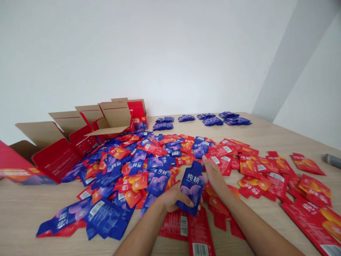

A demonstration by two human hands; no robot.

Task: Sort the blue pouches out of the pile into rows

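My left hand (174,198) is closed around a blue pouch (192,186) with a purple fruit print. Its thumb lies across the front, and the pouch stands tilted with its spout end up. Just right of that pouch is my right hand (212,171), fingers stretched forward and partly hidden from view. Its fingertips are close to a blue pouch (200,146) lying on the pile; whether they touch it I cannot tell. Under my hands lie red pouches (174,224), some showing barcodes. A mixed heap of blue and red pouches (133,161) spreads to the left.
Open red cartons (57,160) with raised brown flaps line the left side. Small stacks of blue pouches (213,121) stand at the back of the wooden table (277,137). Red pouches (266,167) are scattered on the right. A grey cylindrical object (333,160) sits at the right edge.
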